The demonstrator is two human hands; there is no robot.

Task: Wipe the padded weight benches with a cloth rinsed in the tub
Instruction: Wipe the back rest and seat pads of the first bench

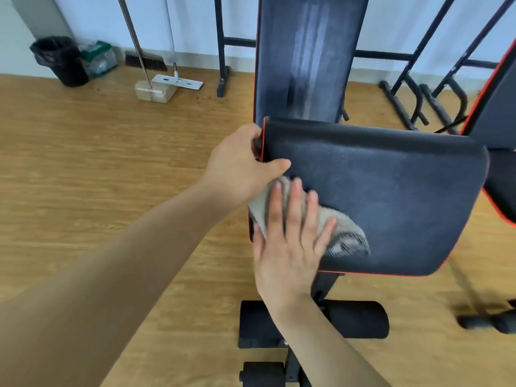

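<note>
1. While the right hand [290, 241] lies flat on a grey cloth [346, 236], fingers straight and spread, palm pressing down, it grips nothing. It only pins the cloth to the pad.
2. L: the left hand [245, 166] grips the left edge of the seat pad [391, 196], fingers curled under the rim and thumb resting on top, prob. to steady it.
3. Cloth sits on the near-left corner of the seat pad, bunched, part under the palm and part sticking out to the right.
4. Bench: black padded seat w/ red piping. The back pad [307, 60] rises behind it, with pale streaks down its middle; can't tell if they are damp marks or wear.
5. A 2nd bench [499, 107] shows at the right edge, same black and red.
6. Handling, as a guess:
   - Cloth looks soft, limp and light. It is best driven by a flat palm; fingertips alone would likely let it ruck up.
   - Pad cover looks smooth, vinyl-like and cushioned, so it should give a bit under pressure and may be slick when wet.
   - The seat may pivot on its frame, so holding the rim makes sense.
7. Tub: not clearly in view. A clear box [155, 92] stands on the wood floor [83, 163] by a flat mop [178, 81]; can't tell what it is.
8. Also by the far wall: a broom [145, 61], a black lined bin [62, 61] and a green pack [99, 58].
9. Writing: no brand or label readable on the pads. The print on the green pack is too small to read.
</note>
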